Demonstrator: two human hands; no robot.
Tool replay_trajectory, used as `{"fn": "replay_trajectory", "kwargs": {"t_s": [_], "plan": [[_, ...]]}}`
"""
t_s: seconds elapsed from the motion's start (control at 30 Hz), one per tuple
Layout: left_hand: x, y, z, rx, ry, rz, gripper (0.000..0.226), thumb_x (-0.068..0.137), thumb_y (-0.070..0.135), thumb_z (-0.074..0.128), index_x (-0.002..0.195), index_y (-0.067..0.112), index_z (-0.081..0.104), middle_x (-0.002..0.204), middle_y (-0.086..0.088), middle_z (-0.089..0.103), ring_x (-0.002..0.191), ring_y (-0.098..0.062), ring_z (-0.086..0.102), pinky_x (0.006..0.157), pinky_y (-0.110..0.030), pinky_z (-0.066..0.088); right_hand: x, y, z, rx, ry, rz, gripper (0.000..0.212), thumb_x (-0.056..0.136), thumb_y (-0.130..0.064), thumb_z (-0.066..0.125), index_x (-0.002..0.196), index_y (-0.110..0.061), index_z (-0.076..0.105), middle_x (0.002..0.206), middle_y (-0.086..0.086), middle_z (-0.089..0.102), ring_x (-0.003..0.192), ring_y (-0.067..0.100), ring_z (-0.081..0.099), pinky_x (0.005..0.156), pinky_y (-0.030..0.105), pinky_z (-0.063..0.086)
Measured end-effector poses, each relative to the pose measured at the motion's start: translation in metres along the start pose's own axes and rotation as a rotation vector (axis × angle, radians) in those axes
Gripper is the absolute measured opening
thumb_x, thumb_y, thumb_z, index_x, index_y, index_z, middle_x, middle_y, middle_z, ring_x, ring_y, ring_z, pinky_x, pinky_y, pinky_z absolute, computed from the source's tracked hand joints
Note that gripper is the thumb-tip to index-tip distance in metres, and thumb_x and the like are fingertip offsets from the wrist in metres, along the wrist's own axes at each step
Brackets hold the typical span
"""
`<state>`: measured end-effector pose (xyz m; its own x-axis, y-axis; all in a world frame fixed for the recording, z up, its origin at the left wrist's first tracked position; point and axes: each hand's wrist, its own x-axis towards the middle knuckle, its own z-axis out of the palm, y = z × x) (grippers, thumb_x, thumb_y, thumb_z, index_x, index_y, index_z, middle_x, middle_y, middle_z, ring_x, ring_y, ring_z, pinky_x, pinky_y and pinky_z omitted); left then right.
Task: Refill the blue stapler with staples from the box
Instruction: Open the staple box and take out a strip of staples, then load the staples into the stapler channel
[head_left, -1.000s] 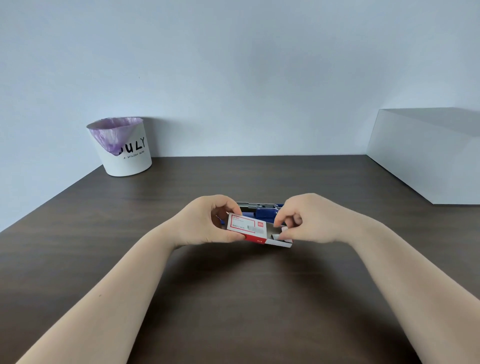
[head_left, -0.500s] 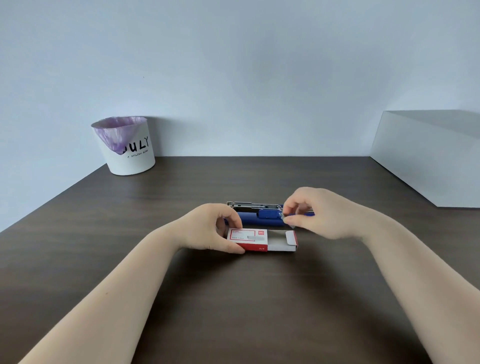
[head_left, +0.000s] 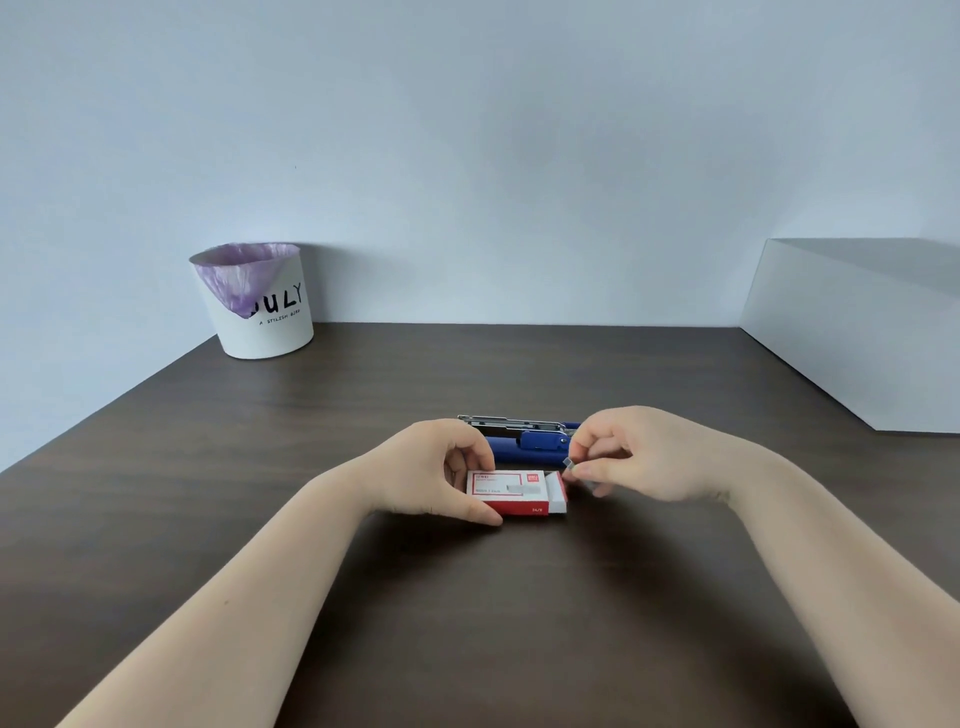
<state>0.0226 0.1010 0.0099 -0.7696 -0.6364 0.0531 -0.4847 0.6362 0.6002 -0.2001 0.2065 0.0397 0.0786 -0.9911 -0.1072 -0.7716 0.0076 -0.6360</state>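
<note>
The blue stapler (head_left: 524, 440) lies opened flat on the dark wooden table (head_left: 363, 395), its metal staple channel showing along the far side. Just in front of it rests the small red and white staple box (head_left: 514, 491). My left hand (head_left: 441, 473) grips the box's left end with thumb and fingers. My right hand (head_left: 649, 454) hovers at the box's right end and pinches a short silvery strip of staples (head_left: 571, 464) between thumb and forefinger. The box's white inner tray sticks out slightly on the right.
A white bin (head_left: 260, 301) with a purple liner stands at the table's far left corner. A large white box (head_left: 857, 332) sits at the far right against the wall. Both lie well away from my hands.
The box went from lifted in both hands down onto the table. Its tray has slid mostly back in. My right hand, holding the staple strip, came back down beside the box's right end.
</note>
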Motion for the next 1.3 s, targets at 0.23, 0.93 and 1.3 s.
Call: {"fn": "replay_trajectory", "kwargs": {"t_s": [0.23,0.93,1.3], "plan": [[0.002,0.002,0.002,0.003,0.001,0.004,0.046,0.058,0.037,0.088,0.096,0.024,0.064,0.087,0.003,0.066,0.066,-0.005,0.056,0.065,-0.021,0.051,0.003,-0.002,0.005,-0.075,-0.001,-0.065,0.009,0.089,-0.024,0.06,0.095,-0.017,0.06,0.082,-0.005,0.075,0.074,0.008,0.067,0.08,0.024,0.052],[0.013,-0.031,-0.002,-0.177,0.282,-0.164,0.042,0.092,0.009,0.051,0.133,0.018,0.05,0.129,0.0,0.059,0.112,-0.009,0.054,0.107,-0.028,0.04,0.053,-0.02,0.012,-0.388,0.346,-0.153,0.017,0.093,-0.02,0.051,0.095,-0.011,0.066,0.091,0.001,0.058,0.082,0.015,0.053,0.076,0.021,0.036],[0.013,-0.029,-0.002,0.052,0.206,-0.077,0.035,0.082,0.024,0.063,0.117,0.026,0.061,0.117,0.004,0.067,0.109,-0.015,0.059,0.099,-0.036,0.046,0.067,-0.019,0.017,-0.472,0.294,-0.209,0.019,0.093,-0.019,0.05,0.095,-0.012,0.068,0.088,-0.002,0.054,0.08,0.012,0.048,0.069,0.016,0.033]]}}
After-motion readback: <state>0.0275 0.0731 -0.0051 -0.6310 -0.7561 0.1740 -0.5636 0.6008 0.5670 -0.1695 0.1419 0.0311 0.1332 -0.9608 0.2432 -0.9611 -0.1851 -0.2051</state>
